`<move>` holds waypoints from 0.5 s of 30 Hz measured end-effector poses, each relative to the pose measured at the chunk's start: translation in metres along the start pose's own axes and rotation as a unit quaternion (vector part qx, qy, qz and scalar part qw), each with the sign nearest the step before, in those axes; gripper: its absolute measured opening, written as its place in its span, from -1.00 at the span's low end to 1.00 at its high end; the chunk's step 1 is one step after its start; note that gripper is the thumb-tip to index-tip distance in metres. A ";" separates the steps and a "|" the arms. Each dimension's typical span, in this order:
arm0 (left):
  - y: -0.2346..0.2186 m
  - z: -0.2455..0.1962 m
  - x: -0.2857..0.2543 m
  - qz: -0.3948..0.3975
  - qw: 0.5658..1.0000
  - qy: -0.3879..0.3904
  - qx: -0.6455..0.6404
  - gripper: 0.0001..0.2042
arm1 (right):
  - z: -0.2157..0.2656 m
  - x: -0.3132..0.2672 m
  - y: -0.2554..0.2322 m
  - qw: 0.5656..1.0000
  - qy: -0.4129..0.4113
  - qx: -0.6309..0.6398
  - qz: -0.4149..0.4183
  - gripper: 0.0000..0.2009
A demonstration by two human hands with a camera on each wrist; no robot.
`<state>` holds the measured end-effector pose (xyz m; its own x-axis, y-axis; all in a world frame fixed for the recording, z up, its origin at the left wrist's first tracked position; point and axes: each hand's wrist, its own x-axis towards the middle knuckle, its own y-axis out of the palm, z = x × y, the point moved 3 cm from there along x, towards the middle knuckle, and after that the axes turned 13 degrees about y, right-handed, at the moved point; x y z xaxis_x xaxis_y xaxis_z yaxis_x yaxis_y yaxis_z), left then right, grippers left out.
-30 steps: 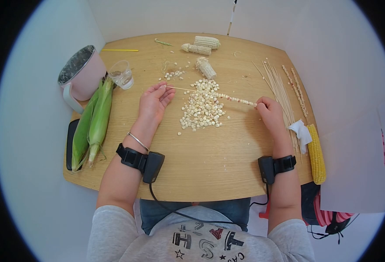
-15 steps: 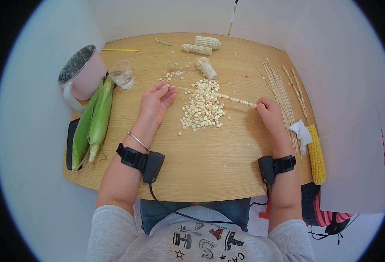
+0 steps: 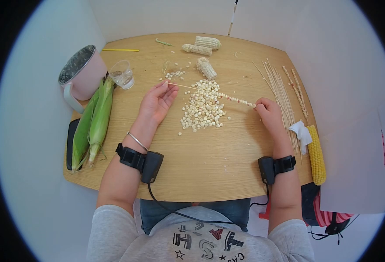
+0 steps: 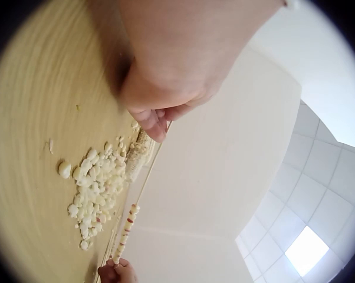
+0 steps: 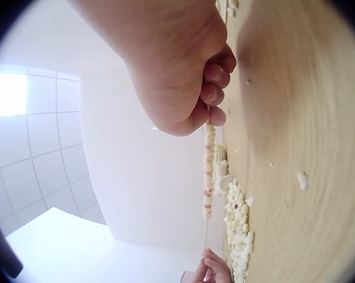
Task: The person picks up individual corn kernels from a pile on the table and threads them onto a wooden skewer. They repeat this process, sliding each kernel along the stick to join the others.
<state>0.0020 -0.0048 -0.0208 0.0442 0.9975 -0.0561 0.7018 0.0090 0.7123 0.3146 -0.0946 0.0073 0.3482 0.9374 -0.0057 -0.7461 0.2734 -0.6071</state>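
Note:
A thin wooden skewer (image 3: 186, 87) spans the gap between both hands, raised over a pile of loose white corn kernels (image 3: 202, 111). Its right half carries a row of threaded kernels (image 3: 236, 100), whitish with a few reddish ones. At the bare end, my left hand (image 3: 156, 104) pinches the stick between thumb and fingertips, its palm turned up. The other end, beside the last threaded kernel, is gripped by my right hand (image 3: 270, 114) with curled fingers. In the right wrist view the kernel row (image 5: 208, 177) starts right at the right fingertips.
Shelled cobs (image 3: 206, 68) lie behind the pile. To the right are loose skewers (image 3: 279, 94), two filled skewers (image 3: 298, 91), a white tissue (image 3: 301, 133) and a yellow cob (image 3: 316, 157). At left stand a pink mug (image 3: 85, 74), a clear cup (image 3: 122, 76) and husked green corn (image 3: 100, 120).
The left hand has shifted slightly right and up with the skewer's bare end. The right hand stays in place, and the threaded kernels look unchanged.

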 end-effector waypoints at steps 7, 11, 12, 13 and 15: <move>0.000 0.000 -0.001 0.004 1.000 -0.013 -0.025 -0.80 | -0.002 0.001 0.000 1.000 -0.002 0.008 0.001 -0.83; -0.002 0.001 0.002 0.017 0.999 -0.018 -0.035 -0.80 | -0.002 0.001 0.000 1.000 -0.008 0.005 -0.004 -0.83; -0.002 0.001 0.002 0.019 0.999 -0.020 -0.038 -0.81 | -0.002 0.001 0.000 1.000 -0.006 0.005 -0.003 -0.83; -0.002 0.001 0.002 0.021 0.999 -0.022 -0.040 -0.82 | -0.001 0.001 0.000 1.000 -0.003 0.006 -0.002 -0.83; -0.001 0.001 0.002 0.026 0.999 -0.023 -0.041 -0.83 | -0.001 0.001 0.000 1.000 0.001 0.006 0.001 -0.83</move>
<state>0.0017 -0.0033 -0.0221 0.1138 0.9923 -0.0478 0.6373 -0.0360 0.7698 0.3157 -0.0942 0.0066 0.3481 0.9374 -0.0076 -0.7536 0.2750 -0.5971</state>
